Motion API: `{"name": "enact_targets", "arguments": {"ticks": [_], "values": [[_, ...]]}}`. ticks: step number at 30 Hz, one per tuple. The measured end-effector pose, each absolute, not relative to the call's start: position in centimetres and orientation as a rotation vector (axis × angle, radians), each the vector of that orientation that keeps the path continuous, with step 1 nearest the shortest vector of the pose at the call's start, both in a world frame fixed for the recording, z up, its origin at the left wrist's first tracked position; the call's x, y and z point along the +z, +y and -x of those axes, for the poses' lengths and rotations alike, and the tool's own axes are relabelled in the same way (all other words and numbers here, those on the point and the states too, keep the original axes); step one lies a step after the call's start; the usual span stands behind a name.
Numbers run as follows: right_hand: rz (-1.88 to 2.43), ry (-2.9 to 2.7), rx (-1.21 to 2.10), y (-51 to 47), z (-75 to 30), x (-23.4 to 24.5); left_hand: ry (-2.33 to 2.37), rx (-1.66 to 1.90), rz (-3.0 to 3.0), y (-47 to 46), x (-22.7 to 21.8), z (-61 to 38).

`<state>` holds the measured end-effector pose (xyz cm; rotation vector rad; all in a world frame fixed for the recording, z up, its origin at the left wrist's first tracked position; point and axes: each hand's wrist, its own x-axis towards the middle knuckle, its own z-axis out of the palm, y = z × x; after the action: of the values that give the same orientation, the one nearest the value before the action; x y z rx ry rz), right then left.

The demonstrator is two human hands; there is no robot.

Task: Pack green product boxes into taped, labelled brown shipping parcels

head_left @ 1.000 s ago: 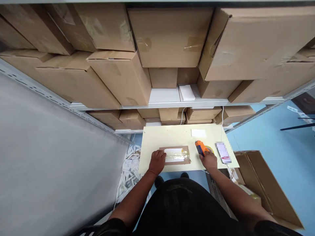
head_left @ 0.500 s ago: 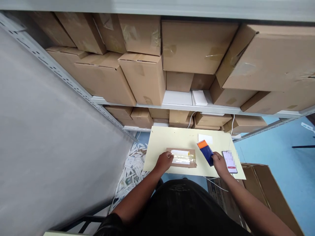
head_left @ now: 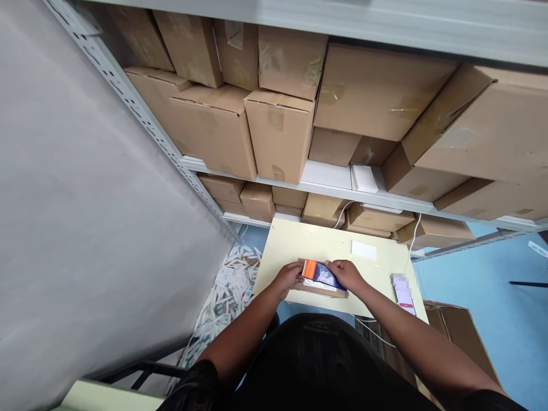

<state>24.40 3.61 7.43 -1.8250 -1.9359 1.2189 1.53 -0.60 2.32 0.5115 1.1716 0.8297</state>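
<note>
A flat cardboard package (head_left: 323, 290) with a white label lies at the near side of the pale yellow table. Over it is a dark blue and orange tape dispenser (head_left: 324, 274), its toothed orange end pointing left. My right hand (head_left: 346, 275) is closed around the blue body. At the orange end my left hand (head_left: 289, 278) has its fingers closed, over the package's left edge. What these fingers pinch is hidden. Much of the label is covered by the dispenser.
A phone (head_left: 403, 294) lies on the table (head_left: 377, 285) at the right, and a white card (head_left: 363, 250) farther back. Shelves of cardboard boxes (head_left: 280, 134) rise behind. Paper strips (head_left: 218, 308) litter the floor at left; a large carton (head_left: 464, 337) is at right.
My right hand has brought the tape dispenser left and down over the package. My left hand now meets its orange end. The whole view has tilted slightly.
</note>
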Motion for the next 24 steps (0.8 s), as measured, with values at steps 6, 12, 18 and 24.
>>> {"name": "enact_targets", "arguments": {"ticks": [6,12,18,24], "values": [[1.840,-1.978,1.207,4.1,-24.0,7.5,1.221,0.811,-0.538,-0.9,2.3,-1.7],[1.858,-2.063,1.164,4.2,-23.4,7.9,1.434,0.739,-0.751,-0.7,2.0,-2.0],[1.929,-2.255,1.075,4.2,-24.1,9.0,1.597,0.686,-0.929,-0.8,1.3,0.7],[2.039,-2.433,0.895,4.1,-25.2,9.1,1.788,0.573,-1.083,-0.7,-0.2,5.0]]}}
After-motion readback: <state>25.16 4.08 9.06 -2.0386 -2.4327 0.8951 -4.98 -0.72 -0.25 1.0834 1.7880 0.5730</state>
